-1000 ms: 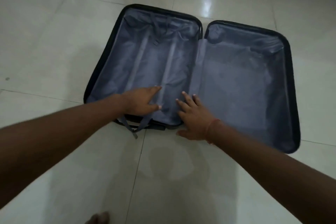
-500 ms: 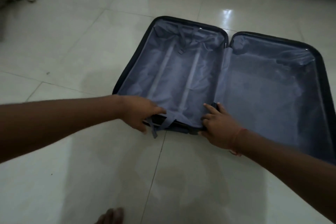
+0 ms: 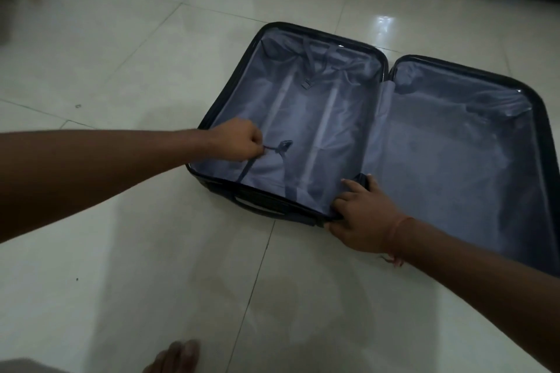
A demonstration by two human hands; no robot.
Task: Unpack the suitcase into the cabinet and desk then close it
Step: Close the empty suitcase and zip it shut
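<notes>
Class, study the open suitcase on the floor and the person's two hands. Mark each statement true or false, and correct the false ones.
1. The suitcase lies open with both halves showing only lining. True.
2. The left hand pinches a strap. True.
3. The right hand rests flat on the floor. False: it grips the suitcase's near edge.
4. Folded clothes fill the right half. False: none are in it.

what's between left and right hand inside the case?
Head view: between the left hand, pinching the packing strap, and the right hand on the suitcase near rim, only grey lining with two ridges.
</notes>
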